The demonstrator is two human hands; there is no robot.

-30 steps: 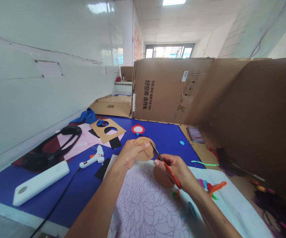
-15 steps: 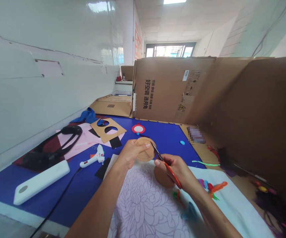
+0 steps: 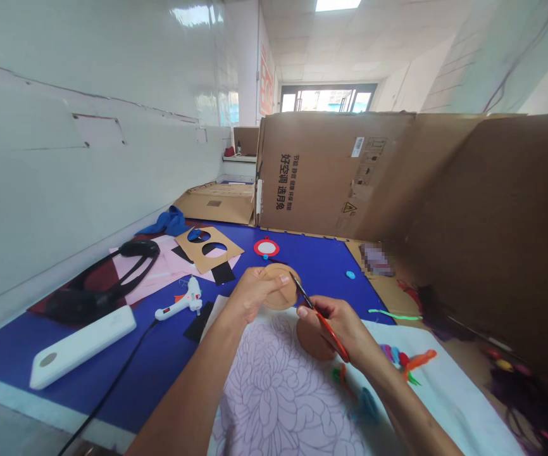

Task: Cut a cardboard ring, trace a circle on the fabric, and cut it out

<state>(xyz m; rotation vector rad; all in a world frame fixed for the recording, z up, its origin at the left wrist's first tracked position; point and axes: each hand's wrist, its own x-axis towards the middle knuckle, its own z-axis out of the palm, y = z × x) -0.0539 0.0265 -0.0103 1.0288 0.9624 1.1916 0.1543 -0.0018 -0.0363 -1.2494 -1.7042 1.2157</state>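
A glossy pale wall (image 3: 22, 190) rose to the left of the grip, catching a bright reflection near its top. Beneath the grip spread a blue tabletop (image 3: 319, 256). Just beyond stood a printed cardboard panel (image 3: 321, 171), with a darker cardboard side (image 3: 497, 209) to the right. High past the grip, a dark-framed window (image 3: 328, 99) glowed under a white ceiling (image 3: 316, 41) and its lit panel (image 3: 338, 5).

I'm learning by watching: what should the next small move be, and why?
Probably a short snip: the right hand holds the scissors with their blades seemingly at the edge of the cardboard disc, which the left hand grips from its other side.
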